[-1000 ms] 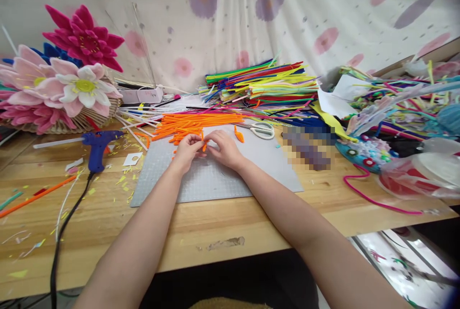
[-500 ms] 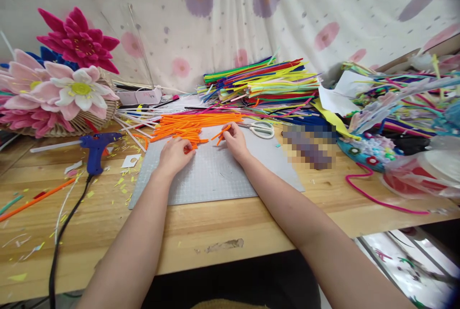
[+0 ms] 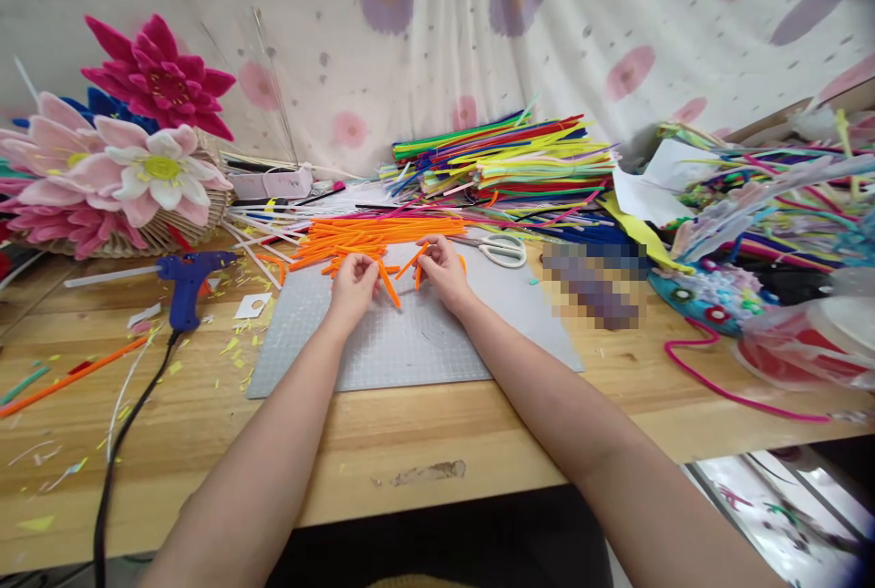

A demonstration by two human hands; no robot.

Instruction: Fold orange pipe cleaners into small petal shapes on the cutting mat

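Observation:
My left hand (image 3: 354,290) pinches an orange pipe cleaner (image 3: 389,285) that slants down to the right over the grey cutting mat (image 3: 424,351). Close beside it, my right hand (image 3: 443,271) is closed on a bent orange pipe cleaner (image 3: 412,258), with one end pointing left toward the other hand. A gap separates the two pieces. Behind both hands lies a pile of cut orange pipe cleaners (image 3: 342,242) along the mat's far edge. Scissors with pale handles (image 3: 502,251) rest just right of my right hand.
At left, a blue glue gun (image 3: 188,283) with a black cord lies among yellow scraps. Pipe-cleaner flowers (image 3: 157,169) stand behind it. Multicoloured pipe cleaner bundles (image 3: 533,155) are stacked at the back. A clear plastic container (image 3: 813,342) sits at right near a pink pipe cleaner (image 3: 738,392).
My left hand has come away from the orange pile, moving right with a pipe cleaner in its fingers. My right hand stays nearly in place, still holding its orange piece.

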